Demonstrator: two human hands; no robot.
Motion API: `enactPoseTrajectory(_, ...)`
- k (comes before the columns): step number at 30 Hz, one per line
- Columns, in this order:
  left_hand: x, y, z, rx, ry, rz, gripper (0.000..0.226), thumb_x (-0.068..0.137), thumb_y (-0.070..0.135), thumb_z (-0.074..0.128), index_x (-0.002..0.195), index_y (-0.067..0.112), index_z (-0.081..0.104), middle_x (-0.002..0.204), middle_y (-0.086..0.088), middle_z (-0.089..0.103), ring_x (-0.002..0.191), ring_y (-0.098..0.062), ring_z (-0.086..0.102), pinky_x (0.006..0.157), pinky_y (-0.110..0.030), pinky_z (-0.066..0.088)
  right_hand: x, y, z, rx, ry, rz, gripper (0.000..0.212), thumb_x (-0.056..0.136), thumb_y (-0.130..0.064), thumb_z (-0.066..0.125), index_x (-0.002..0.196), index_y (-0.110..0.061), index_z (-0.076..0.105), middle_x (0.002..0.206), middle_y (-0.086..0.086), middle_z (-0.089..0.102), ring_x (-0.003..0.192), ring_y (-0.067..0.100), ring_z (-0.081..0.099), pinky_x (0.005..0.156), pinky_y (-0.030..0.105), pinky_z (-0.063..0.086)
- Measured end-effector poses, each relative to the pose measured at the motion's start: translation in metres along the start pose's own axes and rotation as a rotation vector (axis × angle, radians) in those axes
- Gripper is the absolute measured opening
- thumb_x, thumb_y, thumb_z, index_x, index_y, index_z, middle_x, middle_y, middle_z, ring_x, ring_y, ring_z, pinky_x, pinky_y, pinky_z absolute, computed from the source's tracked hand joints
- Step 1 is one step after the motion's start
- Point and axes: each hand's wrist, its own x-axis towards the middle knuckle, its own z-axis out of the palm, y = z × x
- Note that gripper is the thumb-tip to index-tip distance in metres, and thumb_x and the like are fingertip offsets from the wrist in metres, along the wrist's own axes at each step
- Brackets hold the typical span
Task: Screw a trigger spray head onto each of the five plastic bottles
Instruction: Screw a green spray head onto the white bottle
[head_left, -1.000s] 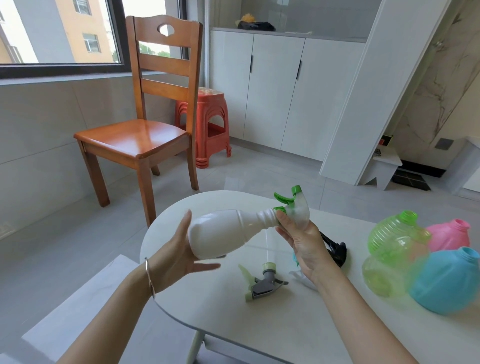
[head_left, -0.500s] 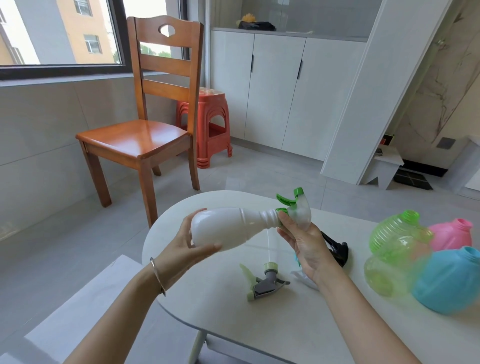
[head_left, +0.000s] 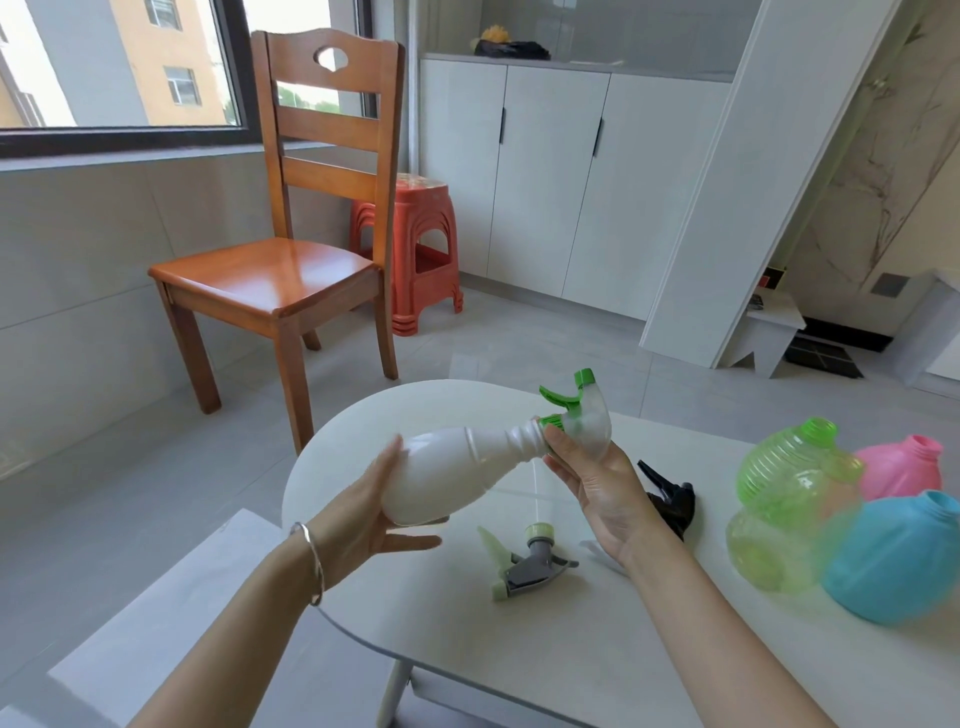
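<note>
White bottle (head_left: 447, 478) slants above the counter (head_left: 519, 649); left grip (head_left: 363, 525) cradles its base, fingers released, while right grip (head_left: 602, 493) grasps its green trigger spray head (head_left: 587, 415).

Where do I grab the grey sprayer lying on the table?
Pinch the grey sprayer across its neck, just under the pale green collar, coming straight down from above. It lies flat on the table, so both sides of the neck are free, and its trigger sticks out leftward, out of the way.
</note>
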Motion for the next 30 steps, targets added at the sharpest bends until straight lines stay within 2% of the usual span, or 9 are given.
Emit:
enactPoseTrajectory(3,0.003,0.002,-0.006,0.058,-0.022,0.163,0.090,0.039,0.044,0.091,0.120,0.029,0.053,0.127,-0.013,0.051,0.103,-0.028,0.063,0.073,-0.038,0.059,0.001,-0.002,-0.004,0.027,0.046,0.023,0.048,0.054,-0.032,0.079,0.097,-0.015,0.068,0.097,0.000,0.073,0.100,0.015,0.064,0.093,0.026,0.049)
enactPoseTrajectory(5,-0.001,0.008,-0.008,0.082,-0.057,0.245,0.097,0.033,0.036,0.095,0.121,0.034,0.054,0.122,-0.007,0.055,0.103,-0.025,0.063,0.079,-0.036,0.057,0.001,-0.001,-0.004,0.050,0.058,0.045,0.042,0.057,-0.029,0.077,0.096,-0.015,0.068,0.095,0.000,0.072,0.099,0.017,0.063,0.096,0.029,0.048)
enactPoseTrajectory(8,-0.002,0.005,-0.005,0.070,-0.055,0.183,0.094,0.038,0.047,0.090,0.123,0.031,0.054,0.123,-0.005,0.058,0.103,-0.023,0.065,0.080,-0.037,0.057,0.000,0.000,0.001,-0.001,0.062,0.041,0.047,0.060,-0.033,0.078,0.101,-0.014,0.067,0.102,0.002,0.071,0.104,0.017,0.063,0.100,0.033,0.046)
enactPoseTrajectory(10,-0.002,0.001,-0.001,0.038,-0.032,0.133,0.077,0.050,0.049,0.082,0.119,0.026,0.058,0.123,-0.009,0.059,0.102,-0.025,0.066,0.076,-0.039,0.058,-0.001,-0.002,0.004,0.009,0.016,0.030,0.061,0.053,-0.045,0.082,0.105,-0.017,0.067,0.106,0.000,0.072,0.107,0.013,0.063,0.096,0.031,0.047)
enactPoseTrajectory(14,-0.001,0.002,0.002,-0.057,-0.004,0.097,0.052,0.062,0.043,0.071,0.110,0.026,0.060,0.113,-0.011,0.060,0.093,-0.027,0.067,0.068,-0.039,0.060,-0.003,-0.007,0.007,0.041,-0.096,0.046,0.040,0.067,-0.042,0.072,0.102,-0.023,0.069,0.114,-0.001,0.070,0.112,0.012,0.061,0.097,0.030,0.042)
enactPoseTrajectory(17,-0.001,0.001,0.000,0.079,-0.001,0.170,0.074,0.048,0.047,0.085,0.114,0.029,0.058,0.120,-0.010,0.057,0.101,-0.026,0.064,0.070,-0.036,0.059,-0.001,-0.005,0.009,0.040,0.001,0.049,0.048,0.059,-0.047,0.079,0.097,-0.020,0.070,0.106,-0.001,0.072,0.107,0.013,0.063,0.100,0.032,0.044)
enactPoseTrajectory(21,-0.001,-0.002,-0.002,0.413,0.010,0.336,0.073,0.046,0.038,0.083,0.113,0.036,0.054,0.115,-0.003,0.057,0.098,-0.021,0.061,0.067,-0.026,0.055,0.000,-0.003,0.011,-0.011,0.211,0.109,0.025,0.078,-0.036,0.069,0.089,-0.014,0.067,0.092,-0.001,0.068,0.095,0.012,0.062,0.098,0.033,0.047)
enactPoseTrajectory(26,0.004,-0.002,-0.002,0.141,0.024,0.187,0.095,0.033,0.054,0.089,0.117,0.025,0.056,0.123,-0.011,0.057,0.107,-0.031,0.062,0.074,-0.043,0.058,-0.001,-0.011,0.014,0.114,0.018,0.107,0.028,0.078,-0.034,0.064,0.100,-0.017,0.068,0.113,0.000,0.068,0.113,0.012,0.059,0.100,0.036,0.043)
enactPoseTrajectory(30,0.001,0.000,-0.003,0.240,0.035,0.240,0.089,0.037,0.047,0.090,0.117,0.031,0.054,0.119,-0.008,0.057,0.104,-0.026,0.061,0.073,-0.035,0.057,-0.001,-0.008,0.015,0.129,0.058,0.084,0.015,0.084,-0.025,0.063,0.094,-0.018,0.070,0.104,-0.004,0.070,0.107,0.012,0.060,0.100,0.035,0.044)
